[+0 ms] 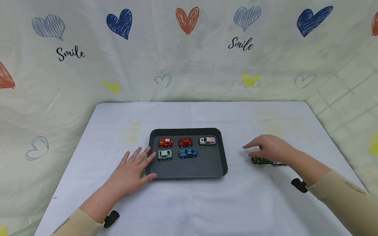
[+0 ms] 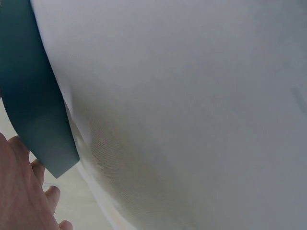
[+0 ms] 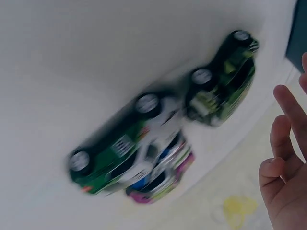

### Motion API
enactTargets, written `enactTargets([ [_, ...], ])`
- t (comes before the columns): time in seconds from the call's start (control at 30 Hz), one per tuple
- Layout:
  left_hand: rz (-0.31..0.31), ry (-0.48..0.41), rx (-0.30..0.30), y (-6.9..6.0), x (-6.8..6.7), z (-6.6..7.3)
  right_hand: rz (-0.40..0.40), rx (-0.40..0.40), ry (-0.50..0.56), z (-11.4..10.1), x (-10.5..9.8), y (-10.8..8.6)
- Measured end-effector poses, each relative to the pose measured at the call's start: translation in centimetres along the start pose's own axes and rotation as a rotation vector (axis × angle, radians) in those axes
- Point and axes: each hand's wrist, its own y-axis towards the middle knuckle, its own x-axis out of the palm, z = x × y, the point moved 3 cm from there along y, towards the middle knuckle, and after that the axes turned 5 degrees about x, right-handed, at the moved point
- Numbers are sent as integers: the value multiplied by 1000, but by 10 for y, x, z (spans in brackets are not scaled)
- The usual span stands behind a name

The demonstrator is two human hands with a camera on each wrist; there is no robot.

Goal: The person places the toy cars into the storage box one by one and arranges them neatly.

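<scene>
A dark grey tray (image 1: 191, 169) holds several toy cars: a red one (image 1: 166, 142) and a spotted red one (image 1: 185, 142), a white one (image 1: 207, 141), a pale green one (image 1: 164, 155) and a blue one (image 1: 187, 153). My left hand (image 1: 128, 174), fingers spread, touches the tray's left edge. To the right of the tray, my right hand (image 1: 272, 148) is over more cars, index finger extended, holding nothing. The right wrist view shows a camouflage car (image 3: 223, 81), a green and white car (image 3: 124, 148) and a pink-trimmed car (image 3: 165, 179), close together beside my hand (image 3: 288, 167).
A white cloth (image 1: 213, 209) covers the table. Behind it hangs a pale curtain (image 1: 205, 60) with hearts and "Smile" lettering. Dark wrist cameras are on my left wrist (image 1: 111, 219) and right wrist (image 1: 299, 185).
</scene>
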Motion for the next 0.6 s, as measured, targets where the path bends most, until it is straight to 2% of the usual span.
enactTargets([
  [0.17,4,-11,4,0,-1,0,-19,25,35,17,-3,-15],
  [0.43,10,-7,-1,-1,-2,1,-9,-83,-23,32,3,-24],
  [0.6,8,-7,-1,-1,-2,1,-1,-114,-48,35,8,-24],
])
